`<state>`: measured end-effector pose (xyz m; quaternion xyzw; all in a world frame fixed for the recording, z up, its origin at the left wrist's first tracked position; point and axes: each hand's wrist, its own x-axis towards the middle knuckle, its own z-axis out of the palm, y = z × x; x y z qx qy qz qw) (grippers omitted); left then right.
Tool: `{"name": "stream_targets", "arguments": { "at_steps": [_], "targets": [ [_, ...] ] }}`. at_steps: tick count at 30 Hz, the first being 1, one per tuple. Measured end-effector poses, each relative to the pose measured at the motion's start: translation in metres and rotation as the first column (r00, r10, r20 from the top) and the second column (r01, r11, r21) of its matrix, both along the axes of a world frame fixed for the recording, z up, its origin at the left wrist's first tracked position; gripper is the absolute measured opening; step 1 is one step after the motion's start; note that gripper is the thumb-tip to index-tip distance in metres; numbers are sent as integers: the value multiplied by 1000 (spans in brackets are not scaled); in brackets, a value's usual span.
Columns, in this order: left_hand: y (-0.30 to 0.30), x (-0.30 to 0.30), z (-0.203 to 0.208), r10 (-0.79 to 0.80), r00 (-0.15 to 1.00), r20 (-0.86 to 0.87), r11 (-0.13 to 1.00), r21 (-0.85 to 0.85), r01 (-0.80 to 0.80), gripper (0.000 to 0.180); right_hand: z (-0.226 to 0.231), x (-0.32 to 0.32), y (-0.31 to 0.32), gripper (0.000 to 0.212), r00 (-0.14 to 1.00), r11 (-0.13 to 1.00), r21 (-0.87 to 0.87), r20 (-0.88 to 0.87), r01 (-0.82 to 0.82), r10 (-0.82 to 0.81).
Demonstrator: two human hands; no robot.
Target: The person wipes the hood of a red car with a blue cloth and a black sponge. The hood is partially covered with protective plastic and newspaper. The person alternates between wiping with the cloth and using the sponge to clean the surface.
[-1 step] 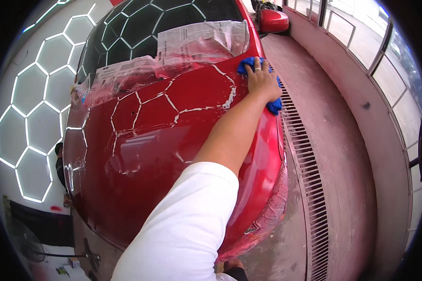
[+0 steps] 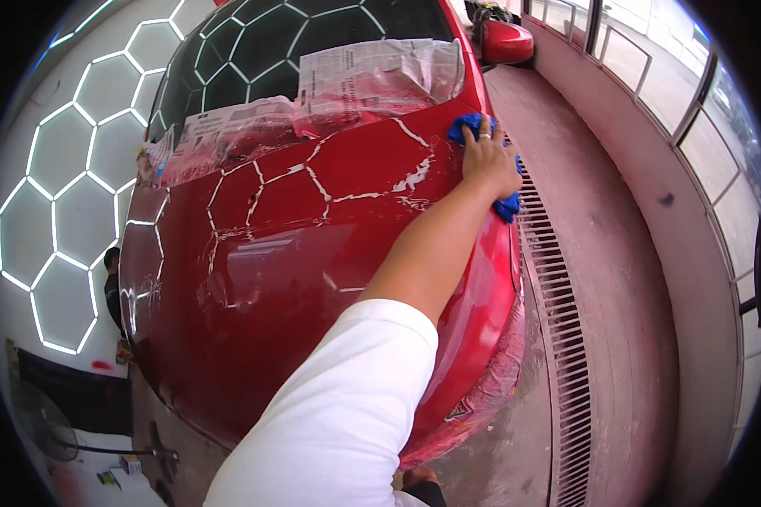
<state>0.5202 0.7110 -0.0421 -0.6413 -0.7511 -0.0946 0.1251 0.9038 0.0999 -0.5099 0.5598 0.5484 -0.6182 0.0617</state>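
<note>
My left arm, in a white sleeve, reaches up and to the right across the red car hood. At the far right edge of the hood, my left hand presses down on a crumpled blue cloth, which shows beyond the fingers and below the palm. A ring sits on one finger. The palm and part of the cloth are hidden under the hand. White light lines reflect in the glossy paint. My right hand is out of view.
Newspaper sheets with red overspray cover the windshield's lower edge. Creased film wraps the front bumper. A floor grate runs along the car's right side. A person is partly hidden beyond the left edge, near a standing fan.
The view has shifted slightly, so the car appears a little farther right and lower. My left hand and the blue cloth stay at about the same spot on the hood's edge.
</note>
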Motion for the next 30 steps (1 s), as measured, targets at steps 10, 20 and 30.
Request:
{"name": "stream_targets", "arguments": {
  "at_steps": [10, 20, 30],
  "targets": [
    [-204, -80, -21, 7, 951, 311, 975, 208, -75, 65, 151, 314, 88, 60, 540, 570, 61, 252, 819, -803],
    [-613, -338, -27, 821, 499, 275, 501, 70, -863, 96, 214, 282, -18, 39, 780, 829, 79, 300, 553, -549],
    [-655, -313, -47, 847, 468, 251, 498, -67, -865, 115, 277, 313, -199, 17, 766, 929, 189, 527, 318, -369]
  ]
}}
